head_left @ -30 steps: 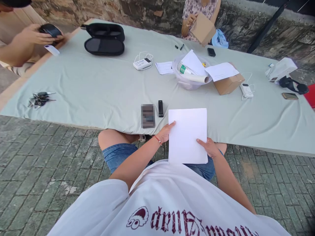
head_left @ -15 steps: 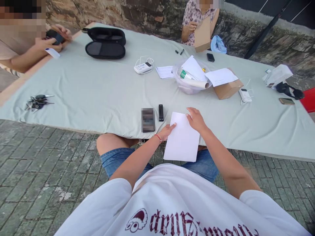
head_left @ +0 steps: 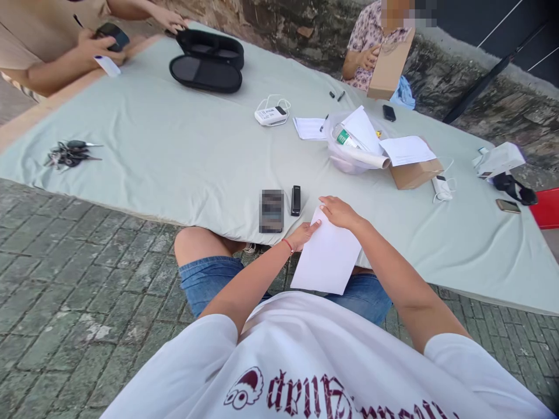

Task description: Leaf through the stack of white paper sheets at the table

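A blank white sheet of paper (head_left: 325,261) hangs over my lap at the near edge of the table (head_left: 174,157). My left hand (head_left: 304,234) pinches its left edge, a red string round the wrist. My right hand (head_left: 338,210) grips the sheet's top edge, fingers curled over it. Just left of my hands lie a small black stick-shaped device (head_left: 296,200) and a blurred dark card-sized object (head_left: 272,210) on the grey cloth.
A key bunch (head_left: 70,154) lies far left. An open black case (head_left: 207,61), a white meter with cable (head_left: 271,114), a plastic bag with papers (head_left: 358,145) and a cardboard box (head_left: 414,173) sit further back. Two other people work at the far side; one holds a carton (head_left: 388,67).
My right hand moved from the sheet's lower right to its top edge, and the sheet now looks narrower and tilted. The view shifted slightly.
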`<state>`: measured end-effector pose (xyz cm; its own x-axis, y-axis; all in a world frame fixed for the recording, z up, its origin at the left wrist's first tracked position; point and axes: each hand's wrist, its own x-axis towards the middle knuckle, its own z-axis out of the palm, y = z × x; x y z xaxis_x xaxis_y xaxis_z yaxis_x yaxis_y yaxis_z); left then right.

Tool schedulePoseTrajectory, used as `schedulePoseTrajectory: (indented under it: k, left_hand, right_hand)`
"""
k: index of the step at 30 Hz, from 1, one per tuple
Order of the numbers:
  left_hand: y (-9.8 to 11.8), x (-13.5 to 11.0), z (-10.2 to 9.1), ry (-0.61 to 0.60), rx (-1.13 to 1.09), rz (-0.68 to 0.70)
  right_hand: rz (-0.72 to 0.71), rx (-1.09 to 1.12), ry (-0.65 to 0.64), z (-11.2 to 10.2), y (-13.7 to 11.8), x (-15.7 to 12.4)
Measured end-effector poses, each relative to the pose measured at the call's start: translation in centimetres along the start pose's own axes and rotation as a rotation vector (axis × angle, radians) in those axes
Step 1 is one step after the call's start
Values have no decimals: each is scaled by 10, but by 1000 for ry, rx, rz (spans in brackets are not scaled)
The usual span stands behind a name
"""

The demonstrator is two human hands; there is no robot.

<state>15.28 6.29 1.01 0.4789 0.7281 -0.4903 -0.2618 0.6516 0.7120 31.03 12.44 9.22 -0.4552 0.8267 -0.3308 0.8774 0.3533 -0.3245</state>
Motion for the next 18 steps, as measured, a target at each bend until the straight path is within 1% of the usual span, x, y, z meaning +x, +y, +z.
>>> schedulePoseTrajectory:
  k: [3,6,8,10,13,16,18]
  left_hand:
    - [-2,2,-1,9,8,-3]
    - [-3,2,-2,45,0,-14]
    - [-4,2,-2,24,-2,-9]
    - [-4,2,-2,1,0,4]
    - [-4,2,-2,21,3,29]
    - [-6,3,-1,31,3,49]
    - [-8,4,-1,35,-11,61]
  right_hand:
    - [13,17,-60,1,-3,-1]
    - [62,40,-24,-1,-2,-2]
    - [68,27,-43,-2,-2,-3]
    - [59,28,-60,-2,-1,-4]
    - [47,5,18,0,-4,-4]
    - [-5,-36,-27,5,-10,-3]
    - [-29,-38,-11,8,-14,-2]
